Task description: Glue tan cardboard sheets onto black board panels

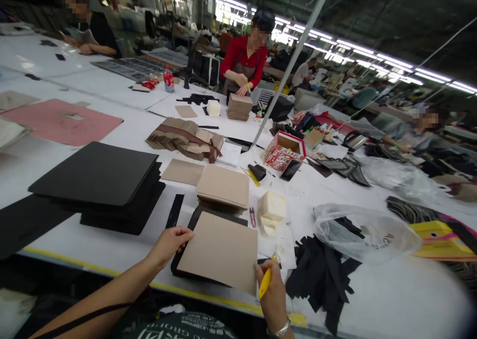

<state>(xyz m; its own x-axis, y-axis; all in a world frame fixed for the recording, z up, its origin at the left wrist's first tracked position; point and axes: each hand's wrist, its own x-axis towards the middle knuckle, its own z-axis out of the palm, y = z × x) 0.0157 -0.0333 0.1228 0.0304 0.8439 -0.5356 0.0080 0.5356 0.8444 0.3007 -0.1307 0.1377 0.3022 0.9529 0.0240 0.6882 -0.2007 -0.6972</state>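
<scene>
A tan sheet (222, 249) lies tilted over black sheets near the table's front edge. My left hand (172, 243) pinches its left edge between thumb and fingers. At the sheet's right edge, my right hand (271, 284) is closed around a yellow-handled tool (265, 282) and also touches the sheet. Behind the sheet sits a stack of tan boards (223, 185). A black strip (175, 211) lies beyond my left hand. Small red snips (253, 217) and a cream-coloured block (273, 206) are to the right of the stack.
A tall black stack (100, 175) stands at left. Black strips (320, 279) and a clear plastic bag (365, 232) lie at right. Farther back are a bundle of tan pieces (182, 137), a red box (284, 151) and a slanting metal pole (290, 63). Several people work around the tables.
</scene>
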